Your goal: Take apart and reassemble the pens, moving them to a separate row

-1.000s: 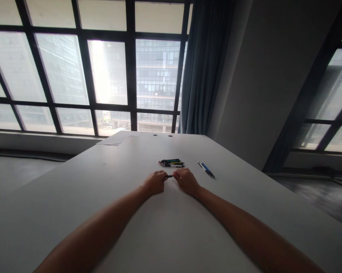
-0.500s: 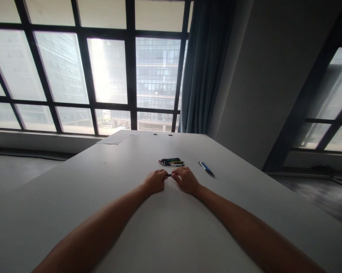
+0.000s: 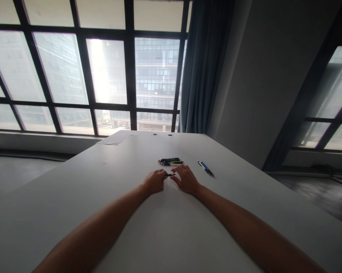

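Item: dark pen [image 3: 169,174], lying low on my white table [image 3: 131,212]; left hand [image 3: 154,181] curled round its end. Right hand [image 3: 186,179] loosening beside it, fingers spread. Pen bundle [image 3: 171,162] just beyond; blue pens [image 3: 206,168] to the right

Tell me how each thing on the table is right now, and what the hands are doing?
left hand: closed on one end of the dark pen
right hand: fingers loosened, at the pen's other end
dark pen: lying level between the hands
pile of pens: lying flat, bunched together
blue pens: lying flat, apart from the pile
paper: flat at the table's far end
curtain: drawn aside
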### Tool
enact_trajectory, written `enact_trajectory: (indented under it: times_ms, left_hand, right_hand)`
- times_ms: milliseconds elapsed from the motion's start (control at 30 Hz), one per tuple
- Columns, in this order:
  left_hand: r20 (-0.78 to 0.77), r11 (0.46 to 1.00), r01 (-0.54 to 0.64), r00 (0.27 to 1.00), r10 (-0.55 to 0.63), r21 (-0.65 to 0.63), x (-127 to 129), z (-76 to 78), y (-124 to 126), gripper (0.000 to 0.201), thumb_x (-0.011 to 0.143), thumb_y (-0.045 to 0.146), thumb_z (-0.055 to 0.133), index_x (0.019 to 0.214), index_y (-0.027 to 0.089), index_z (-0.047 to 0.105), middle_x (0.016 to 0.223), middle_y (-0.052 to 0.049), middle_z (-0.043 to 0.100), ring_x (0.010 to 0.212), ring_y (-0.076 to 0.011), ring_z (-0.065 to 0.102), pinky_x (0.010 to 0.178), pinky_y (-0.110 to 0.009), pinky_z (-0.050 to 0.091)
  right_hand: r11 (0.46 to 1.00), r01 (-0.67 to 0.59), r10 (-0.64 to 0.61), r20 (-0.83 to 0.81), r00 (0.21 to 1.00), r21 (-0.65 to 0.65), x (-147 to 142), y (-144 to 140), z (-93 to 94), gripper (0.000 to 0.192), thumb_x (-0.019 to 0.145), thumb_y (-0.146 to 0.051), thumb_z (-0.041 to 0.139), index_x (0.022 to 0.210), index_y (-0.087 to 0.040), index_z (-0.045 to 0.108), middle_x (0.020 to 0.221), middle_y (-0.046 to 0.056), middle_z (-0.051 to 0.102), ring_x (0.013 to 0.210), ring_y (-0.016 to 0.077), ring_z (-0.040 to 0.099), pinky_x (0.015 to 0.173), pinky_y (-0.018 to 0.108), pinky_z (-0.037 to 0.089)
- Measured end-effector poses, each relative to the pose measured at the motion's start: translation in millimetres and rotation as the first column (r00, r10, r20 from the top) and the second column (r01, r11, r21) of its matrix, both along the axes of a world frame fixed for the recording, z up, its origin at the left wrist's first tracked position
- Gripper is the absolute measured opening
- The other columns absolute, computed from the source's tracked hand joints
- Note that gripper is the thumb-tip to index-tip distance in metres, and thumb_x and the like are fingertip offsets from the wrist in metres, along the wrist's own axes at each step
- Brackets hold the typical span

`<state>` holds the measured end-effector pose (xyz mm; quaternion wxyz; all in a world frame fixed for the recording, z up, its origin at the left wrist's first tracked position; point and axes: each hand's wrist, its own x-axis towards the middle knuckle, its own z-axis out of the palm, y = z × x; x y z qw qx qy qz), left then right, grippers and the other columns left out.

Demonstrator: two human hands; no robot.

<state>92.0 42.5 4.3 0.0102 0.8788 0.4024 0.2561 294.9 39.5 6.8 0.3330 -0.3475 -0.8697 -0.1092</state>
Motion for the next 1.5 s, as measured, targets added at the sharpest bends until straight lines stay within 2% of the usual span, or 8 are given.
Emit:
enact_trajectory:
  times_ms: [467,600,800,933,1100,1267,1333,1500]
  left_hand:
    - [-0.022,1.000,-0.014,1.000,0.014,0.017,1.2,-2.2,1.2,0.021,0.090,0.021,0.042,0.095,0.019,0.063,0.092,-0.007,0.065,0.081,-0.0175,0.061,0.072,-0.027,0.047]
    - [-0.015,1.000,-0.014,1.000,0.015,0.020,1.1,-0.7,-0.5,0.022,0.090,0.021,0.042,0.097,0.019,0.063,0.093,-0.007,0.065,0.080,-0.0178,0.061,0.071,-0.028,0.047]
    - [-0.026,1.000,0.006,1.000,-0.005,0.027,1.5,2.1,-2.4,0.023,0.090,0.020,0.042,0.098,0.019,0.064,0.092,-0.008,0.065,0.080,-0.0184,0.062,0.071,-0.028,0.048]
    - [-0.042,0.999,0.015,0.999,-0.014,0.041,3.3,1.9,-3.6,0.024,0.090,0.020,0.043,0.100,0.020,0.065,0.093,-0.008,0.065,0.082,-0.0180,0.062,0.075,-0.028,0.049]
    - [-0.064,0.992,-0.047,0.996,0.055,0.115,4.6,1.9,-3.8,0.026,0.093,0.029,0.044,0.109,0.021,0.062,0.099,-0.007,0.066,0.093,-0.0199,0.060,0.081,-0.031,0.049]
    - [-0.069,0.973,-0.188,0.978,0.198,0.132,3.2,0.5,-1.2,0.023,0.093,0.026,0.043,0.105,0.021,0.062,0.098,-0.006,0.067,0.091,-0.0199,0.062,0.080,-0.033,0.048]
    - [-0.070,0.980,-0.153,0.984,0.163,0.129,3.2,-0.2,-0.5,0.024,0.094,0.025,0.041,0.104,0.021,0.062,0.095,-0.006,0.068,0.089,-0.0190,0.063,0.079,-0.032,0.048]
    - [0.036,0.982,-0.032,0.999,0.026,0.187,3.1,-0.3,-0.8,0.028,0.097,0.034,0.038,0.112,0.021,0.057,0.097,-0.006,0.068,0.090,-0.0179,0.063,0.082,-0.031,0.049]
  right_hand:
    - [0.999,0.019,-0.021,0.045,0.999,0.045,-0.1,2.4,-0.9,0.024,0.097,-0.030,0.045,0.086,-0.018,0.062,0.088,0.008,0.064,0.088,0.0213,0.054,0.080,0.036,0.035]
    - [1.000,0.000,-0.001,0.043,0.999,0.028,-0.5,0.4,1.1,0.021,0.096,-0.031,0.047,0.093,-0.017,0.062,0.091,0.009,0.065,0.089,0.0215,0.054,0.081,0.035,0.035]
    - [0.999,0.021,-0.024,0.079,0.997,0.042,0.2,0.3,2.6,0.027,0.096,-0.027,0.044,0.078,-0.016,0.061,0.079,0.007,0.064,0.079,0.0199,0.053,0.076,0.034,0.033]
    - [0.999,0.033,-0.033,0.020,0.999,0.008,-2.3,-1.0,1.8,0.024,0.093,-0.021,0.049,0.073,-0.016,0.061,0.074,0.005,0.064,0.076,0.0185,0.053,0.076,0.032,0.032]
    - [0.985,0.163,-0.163,0.004,0.987,-0.058,1.3,5.8,-0.2,0.025,0.093,-0.018,0.046,0.073,-0.016,0.061,0.076,0.004,0.064,0.077,0.0173,0.054,0.077,0.031,0.032]
    - [0.921,0.390,-0.390,-0.049,0.919,-0.019,19.6,14.7,2.2,0.019,0.092,-0.018,0.044,0.090,-0.015,0.063,0.093,0.009,0.066,0.091,0.0217,0.055,0.085,0.035,0.033]
    - [0.934,0.353,-0.352,-0.038,0.935,0.046,20.7,12.4,3.7,0.020,0.092,-0.021,0.045,0.102,-0.015,0.062,0.104,0.011,0.065,0.099,0.0239,0.054,0.093,0.039,0.031]
    - [0.997,-0.005,-0.002,0.087,0.996,0.082,1.0,0.7,2.1,0.033,0.095,-0.024,0.040,0.125,-0.016,0.051,0.111,0.012,0.063,0.102,0.0234,0.054,0.095,0.040,0.035]
